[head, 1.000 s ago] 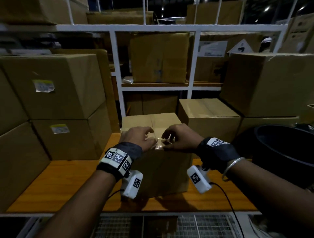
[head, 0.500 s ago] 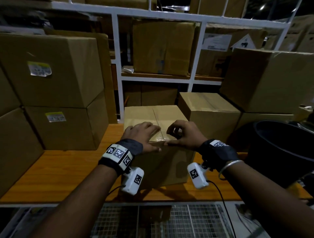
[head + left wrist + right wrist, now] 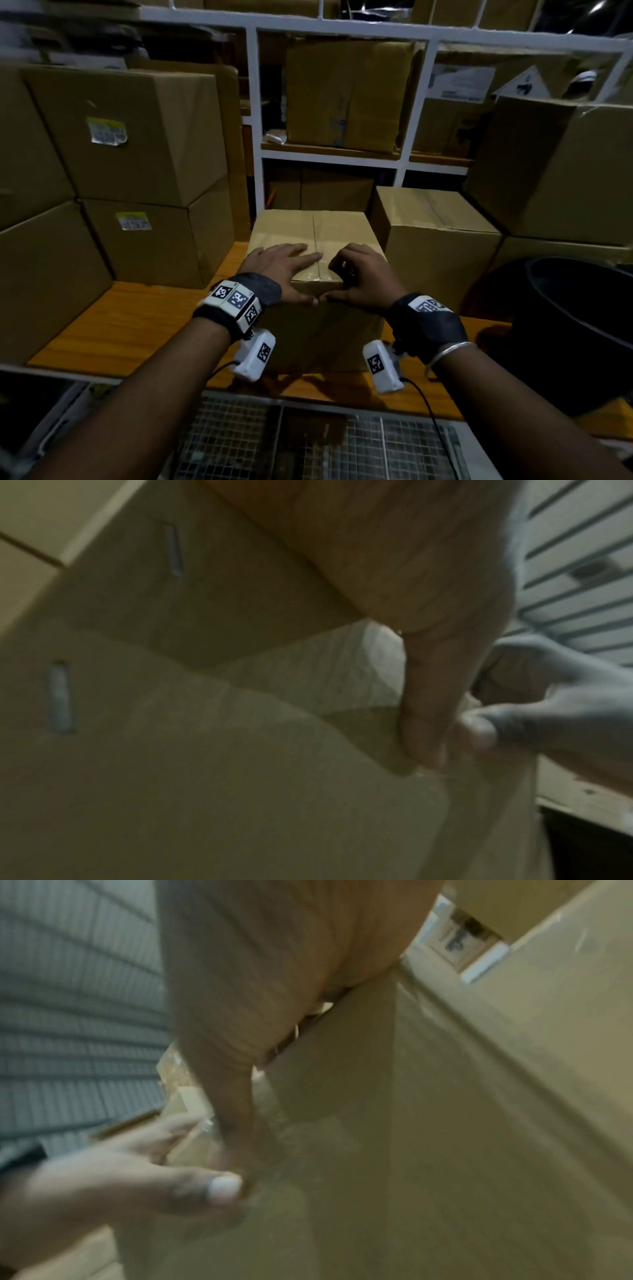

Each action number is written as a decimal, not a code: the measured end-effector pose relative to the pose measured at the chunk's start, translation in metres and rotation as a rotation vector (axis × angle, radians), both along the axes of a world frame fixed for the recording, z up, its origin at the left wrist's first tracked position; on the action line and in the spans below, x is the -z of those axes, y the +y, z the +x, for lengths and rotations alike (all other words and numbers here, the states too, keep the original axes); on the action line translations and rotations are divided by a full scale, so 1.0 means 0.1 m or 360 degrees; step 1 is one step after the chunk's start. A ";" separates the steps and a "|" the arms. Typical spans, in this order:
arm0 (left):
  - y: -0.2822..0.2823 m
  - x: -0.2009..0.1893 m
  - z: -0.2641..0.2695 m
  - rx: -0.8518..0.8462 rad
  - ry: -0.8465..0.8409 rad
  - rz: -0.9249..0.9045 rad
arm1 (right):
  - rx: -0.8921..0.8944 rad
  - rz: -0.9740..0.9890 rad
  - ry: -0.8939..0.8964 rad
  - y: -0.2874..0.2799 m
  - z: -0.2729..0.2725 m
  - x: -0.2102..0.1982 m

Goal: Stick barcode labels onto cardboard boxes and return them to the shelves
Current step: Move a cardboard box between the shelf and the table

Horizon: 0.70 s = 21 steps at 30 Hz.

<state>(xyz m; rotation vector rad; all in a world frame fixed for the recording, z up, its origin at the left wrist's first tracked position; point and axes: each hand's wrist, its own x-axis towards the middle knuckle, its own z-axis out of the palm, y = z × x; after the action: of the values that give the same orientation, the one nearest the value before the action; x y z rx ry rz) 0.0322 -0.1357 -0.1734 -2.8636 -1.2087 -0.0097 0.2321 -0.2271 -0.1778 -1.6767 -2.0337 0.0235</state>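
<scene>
Wooden shelf (image 3: 113, 325) under cardboard box (image 3: 310, 329); staples (image 3: 172, 549) only wrist-visible.

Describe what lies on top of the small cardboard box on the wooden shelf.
Both hands: the left hand rests flat, the right hand has curled fingers. Clear tape runs along the box's seam. Anything beneath the hands is hidden.

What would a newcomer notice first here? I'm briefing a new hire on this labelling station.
First, the two hands on the cardboard box standing on the orange shelf board: the left hand lies flat on its top, the right hand has curled fingers, and the thumbs meet at the front edge. Next, the two stacked boxes at left, carrying an upper label and a lower label.
</scene>
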 end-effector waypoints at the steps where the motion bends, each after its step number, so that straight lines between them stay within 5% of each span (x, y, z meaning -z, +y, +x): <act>1: -0.01 -0.01 0.00 -0.0010 0.0012 -0.0014 | -0.0006 0.0002 0.0013 0.01 0.01 0.00; 10: -0.09 -0.09 0.05 -0.0091 0.0082 -0.0084 | -0.0147 -0.0061 -0.0262 0.01 0.09 0.02; 21: -0.21 -0.06 0.06 -0.0216 0.0099 -0.0128 | -0.0292 -0.0049 -0.0013 0.04 0.16 -0.01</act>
<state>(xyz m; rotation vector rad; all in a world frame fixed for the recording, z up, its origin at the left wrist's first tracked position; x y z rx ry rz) 0.0379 -0.1570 -0.1671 -2.8177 -1.4197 0.1331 0.2485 -0.2230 -0.1767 -1.5052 -2.1970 0.1112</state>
